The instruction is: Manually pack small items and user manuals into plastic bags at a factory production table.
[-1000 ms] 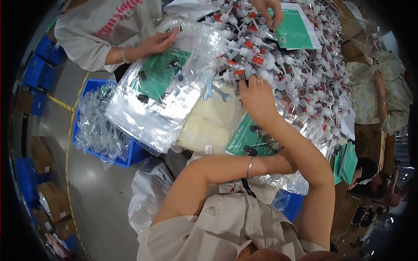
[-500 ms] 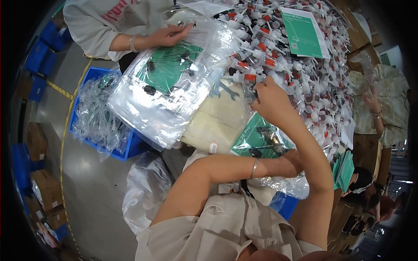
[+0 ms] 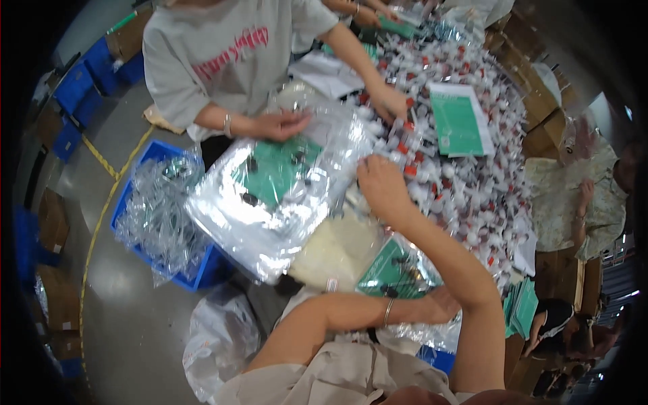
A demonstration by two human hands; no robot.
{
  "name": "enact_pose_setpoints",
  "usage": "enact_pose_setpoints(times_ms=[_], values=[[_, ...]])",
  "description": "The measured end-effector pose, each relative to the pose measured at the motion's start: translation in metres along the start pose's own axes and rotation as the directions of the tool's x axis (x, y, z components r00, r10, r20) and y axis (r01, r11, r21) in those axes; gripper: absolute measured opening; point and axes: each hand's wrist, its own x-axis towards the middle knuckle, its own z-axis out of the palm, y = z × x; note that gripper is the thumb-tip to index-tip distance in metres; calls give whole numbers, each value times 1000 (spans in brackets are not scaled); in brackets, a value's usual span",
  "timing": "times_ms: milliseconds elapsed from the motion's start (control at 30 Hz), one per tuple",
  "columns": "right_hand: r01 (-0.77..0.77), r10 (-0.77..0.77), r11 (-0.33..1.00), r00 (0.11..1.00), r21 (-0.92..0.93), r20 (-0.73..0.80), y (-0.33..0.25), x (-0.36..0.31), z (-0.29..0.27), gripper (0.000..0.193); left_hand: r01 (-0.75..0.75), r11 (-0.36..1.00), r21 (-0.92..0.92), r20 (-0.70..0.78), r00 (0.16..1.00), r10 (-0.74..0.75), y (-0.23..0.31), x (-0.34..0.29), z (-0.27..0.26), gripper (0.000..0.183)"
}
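My right hand [image 3: 383,185] is closed, its fingers curled down beside the right edge of a stack of clear plastic bags [image 3: 246,226]. Whatever those fingers hold is hidden and smeared by motion. Just below them, metal wrenches [image 3: 354,199] lie partly covered, next to a pale yellowish pad [image 3: 337,250]. My left hand [image 3: 442,307] rests at a clear bag with a green leaflet [image 3: 388,270] and small dark parts inside; its fingers are hidden behind my right forearm. To the right lies a big heap of small white-tipped bottles with red-orange labels [image 3: 466,189].
Across the table a co-worker's hand [image 3: 280,126] hovers over the bag stack, and that person's other hand [image 3: 390,102] reaches into the bottles. A green-and-white sheet [image 3: 462,121] lies on the heap. Left stands a blue bin [image 3: 202,273] of filled bags; green leaflets [image 3: 520,307] sit at right.
My right hand has moved left and away from me, toward the edge of the bag stack. The co-worker's other hand now shows in the bottle heap. The view has shifted, showing more of the far side.
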Motion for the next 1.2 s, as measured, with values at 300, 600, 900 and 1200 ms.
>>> enact_pose_setpoints(times_ms=[300,600,900,1200], values=[[-39,55,995,981,-89,189,-17,2,11,13,-153,988,-5,-44,987,153,10,-7,-9,32],[-168,341,627,937,761,-74,33,-28,-23,27,-122,976,182,111,988,103,-4,-9,-3,25],[-456,279,-522,708,721,649,101,-178,-147,18,107,989,98,243,961,-128,42,38,-57,66],[-777,211,-226,551,588,808,69,-300,-164,18,499,796,-343,388,847,-363,86,64,-119,64]])
